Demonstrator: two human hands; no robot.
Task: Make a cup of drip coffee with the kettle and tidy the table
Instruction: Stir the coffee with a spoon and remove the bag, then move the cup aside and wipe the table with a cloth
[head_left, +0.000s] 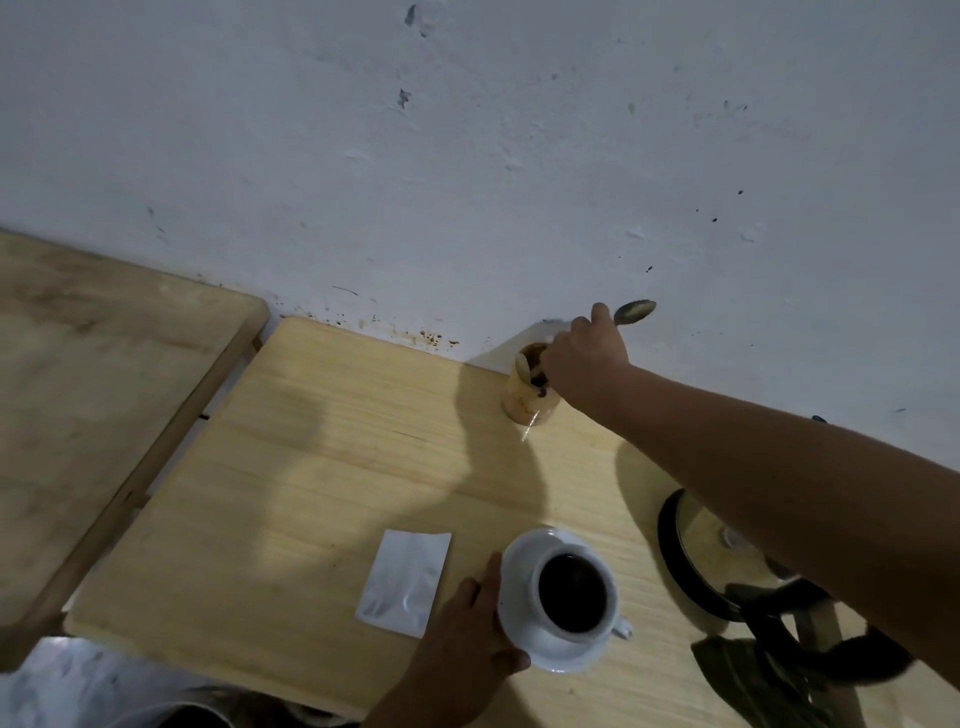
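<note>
My right fingers (601, 314) pinch a spoon (635, 312) above one jar (524, 400); left fingers (491, 571) clasp one saucer (524, 629) bearing one cup (571, 592). One sachet (405, 582) alongside.

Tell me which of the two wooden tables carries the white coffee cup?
The paler, yellow wooden table on the right: the white coffee cup stands on a white saucer held by the left hand. The darker, stained wooden table lies beyond a gap.

left hand (457, 639) bare | right hand (582, 358) bare | right forearm (779, 483) bare
</note>
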